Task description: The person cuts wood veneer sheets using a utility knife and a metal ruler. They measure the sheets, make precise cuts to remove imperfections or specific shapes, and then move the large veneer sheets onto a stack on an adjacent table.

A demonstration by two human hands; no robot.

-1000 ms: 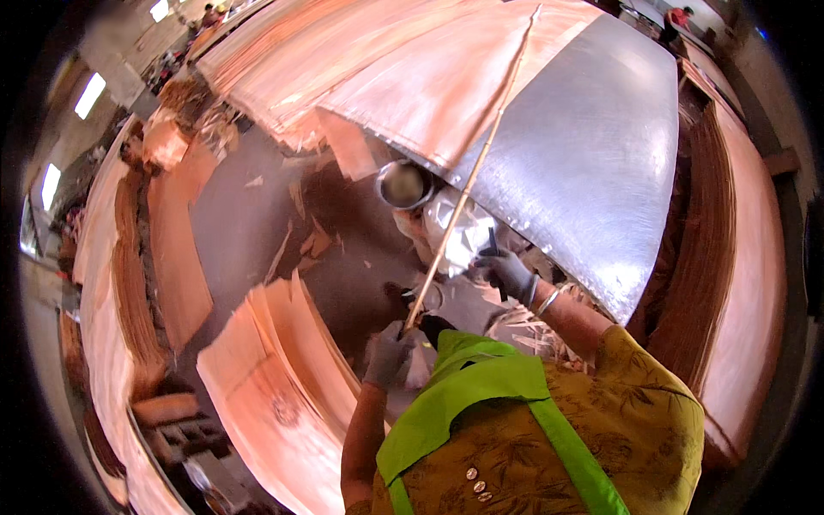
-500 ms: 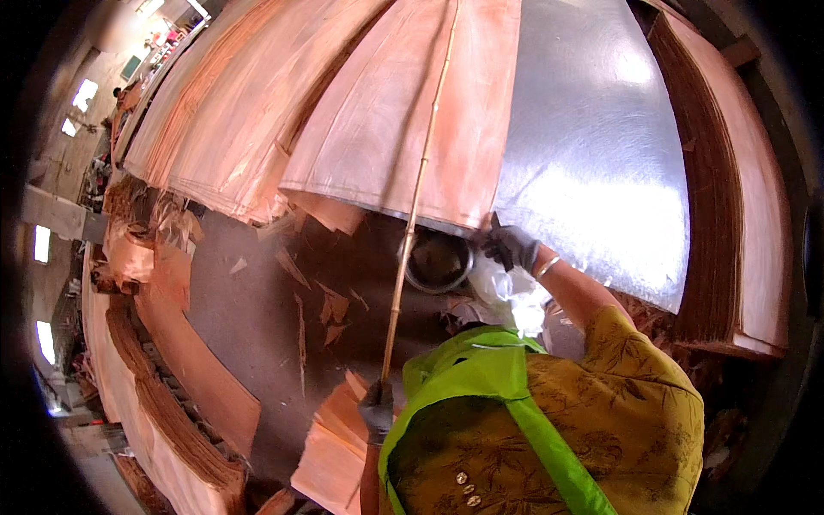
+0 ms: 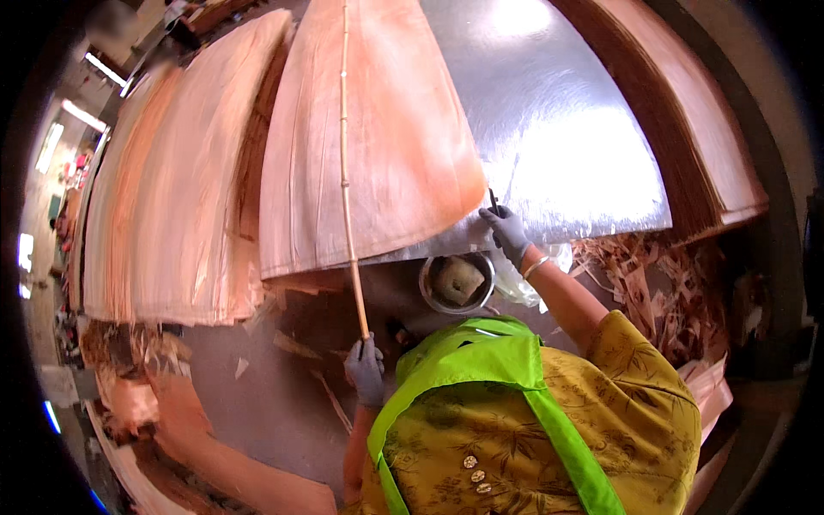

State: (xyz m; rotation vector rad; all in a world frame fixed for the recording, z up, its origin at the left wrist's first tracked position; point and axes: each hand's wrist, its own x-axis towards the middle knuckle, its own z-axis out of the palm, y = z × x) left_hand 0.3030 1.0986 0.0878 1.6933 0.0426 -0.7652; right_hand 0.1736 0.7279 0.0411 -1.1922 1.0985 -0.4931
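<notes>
My left hand (image 3: 366,371), in a grey glove, is closed around the lower end of a long bamboo pole (image 3: 345,176). The pole reaches away from me over a reddish wood veneer sheet (image 3: 386,137), whose near right corner looks rounded and slightly raised. My right hand (image 3: 508,232), also gloved, grips a small dark tool (image 3: 493,202) whose kind I cannot make out. It is over the near edge of a shiny metal-topped table (image 3: 549,172), just right of the sheet's corner.
A bucket (image 3: 427,287) with a pale lump inside stands below the table edge, beside a clear plastic bag (image 3: 519,287). Veneer stacks stand left (image 3: 184,197) and right (image 3: 687,112). Veneer scraps (image 3: 631,275) litter the lower right; a long strip (image 3: 249,481) lies lower left.
The view has shifted. The pole's far end has swung left relative to my body, and my left hand is farther forward. The sheet's near right corner now curves away from the metal surface.
</notes>
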